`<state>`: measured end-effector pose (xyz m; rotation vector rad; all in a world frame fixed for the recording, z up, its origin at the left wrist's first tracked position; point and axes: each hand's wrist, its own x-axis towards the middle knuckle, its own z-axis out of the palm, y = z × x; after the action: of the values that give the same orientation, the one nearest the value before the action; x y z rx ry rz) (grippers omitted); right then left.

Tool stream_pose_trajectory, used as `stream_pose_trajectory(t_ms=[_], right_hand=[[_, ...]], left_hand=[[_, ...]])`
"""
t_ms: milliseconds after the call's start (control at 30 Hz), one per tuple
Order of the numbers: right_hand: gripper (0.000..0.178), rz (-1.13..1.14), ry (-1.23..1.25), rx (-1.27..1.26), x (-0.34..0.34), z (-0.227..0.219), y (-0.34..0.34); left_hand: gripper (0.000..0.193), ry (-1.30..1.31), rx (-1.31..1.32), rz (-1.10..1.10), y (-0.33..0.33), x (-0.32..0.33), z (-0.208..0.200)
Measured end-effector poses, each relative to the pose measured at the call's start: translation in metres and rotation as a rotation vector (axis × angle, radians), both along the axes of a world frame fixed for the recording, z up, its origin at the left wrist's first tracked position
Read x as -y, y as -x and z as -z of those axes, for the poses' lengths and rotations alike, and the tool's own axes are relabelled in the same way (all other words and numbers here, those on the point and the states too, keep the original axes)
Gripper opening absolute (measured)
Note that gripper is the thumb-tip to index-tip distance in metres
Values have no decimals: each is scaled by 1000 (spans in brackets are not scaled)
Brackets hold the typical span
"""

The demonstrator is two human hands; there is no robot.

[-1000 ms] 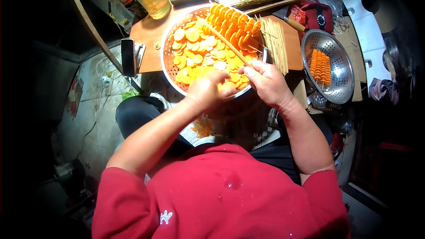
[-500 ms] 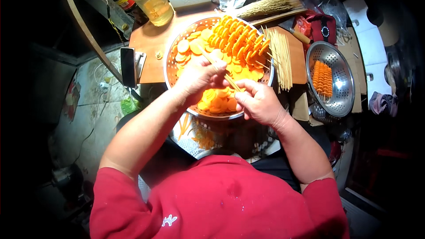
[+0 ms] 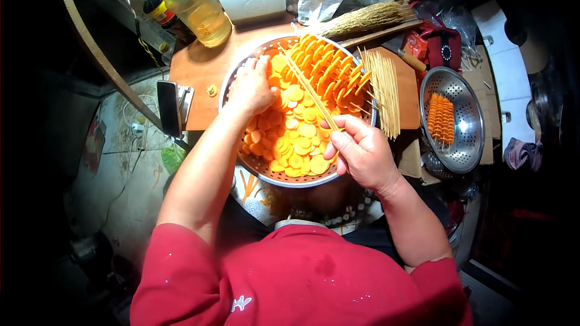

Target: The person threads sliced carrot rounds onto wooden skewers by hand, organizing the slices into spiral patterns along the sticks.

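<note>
Orange, thin, round vegetable slices (image 3: 299, 145) lie heaped inside a wide, round, perforated metal colander (image 3: 260, 169). At the colander's lower right, the right hand (image 3: 359, 151) has its fingers pinched on the near end of slender, pale wooden skewers (image 3: 308, 87), seemingly more than one, which slant bare above the colander. At the colander's left side, the left hand (image 3: 252, 87) reaches in with fingers bent down among the slices; whether they grip any, I cannot tell. Tight orange rows of threaded slices (image 3: 329, 69) rest along the colander's upper right; just right of it, a pale bundle of loose wooden sticks (image 3: 383, 93) lies on the brown wooden surface (image 3: 196, 72). The step in hand looks like picking slices for threading. The next move would call for bringing one squarely to the skewers' free end, pierced without splitting.
</note>
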<state>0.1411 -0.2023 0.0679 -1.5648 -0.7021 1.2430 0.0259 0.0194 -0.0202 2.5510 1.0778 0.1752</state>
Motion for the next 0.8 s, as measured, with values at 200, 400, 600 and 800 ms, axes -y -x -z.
stream_pose_trajectory(t_ms=[200, 400, 600, 800], right_hand=[[25, -38, -12, -1, 1, -5, -3], [26, -57, -33, 18, 5, -2, -1], [24, -24, -25, -1, 7, 4, -2], [23, -9, -18, -22, 6, 0, -5]], left_hand=[[70, 400, 6, -323, 5, 6, -6], [64, 585, 194, -61, 21, 38, 17], [51, 632, 354, 174, 35, 76, -14], [39, 220, 281, -118, 45, 24, 3]])
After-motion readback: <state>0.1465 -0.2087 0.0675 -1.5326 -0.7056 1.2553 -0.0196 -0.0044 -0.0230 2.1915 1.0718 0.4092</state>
